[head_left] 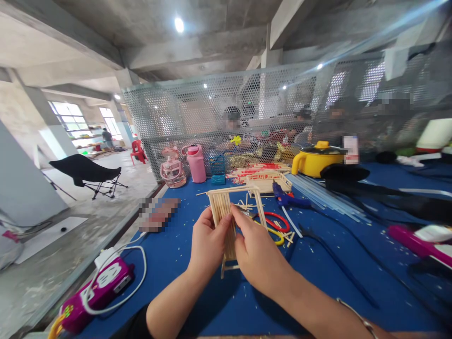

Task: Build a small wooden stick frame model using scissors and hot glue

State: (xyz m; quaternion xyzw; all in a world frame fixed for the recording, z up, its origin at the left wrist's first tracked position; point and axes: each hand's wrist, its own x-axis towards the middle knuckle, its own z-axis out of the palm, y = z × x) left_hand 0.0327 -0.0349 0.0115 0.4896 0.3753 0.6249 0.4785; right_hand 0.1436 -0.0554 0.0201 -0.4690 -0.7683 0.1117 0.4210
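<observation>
A small frame of thin wooden sticks (221, 203), with several sticks set side by side in it, is held up over the blue table. My left hand (208, 240) is closed round its left side, the thumb lying on the sticks. From the right, my right hand (256, 242) grips the same frame, its fingertips pressed on the row of sticks. Parts of the frame are hidden behind both hands. Just beyond my right hand lie red-handled scissors (277, 221), a yellow handle (277, 236) and a blue glue gun (291, 200).
Clear glue sticks (328, 200) lie near a yellow pot (316, 161). Red-tipped sticks (259, 172) are piled before a perforated metal screen (197, 117). A pink bottle (196, 165) stands at the back. Purple power strips (102, 287) and cables flank the blue table (176, 268).
</observation>
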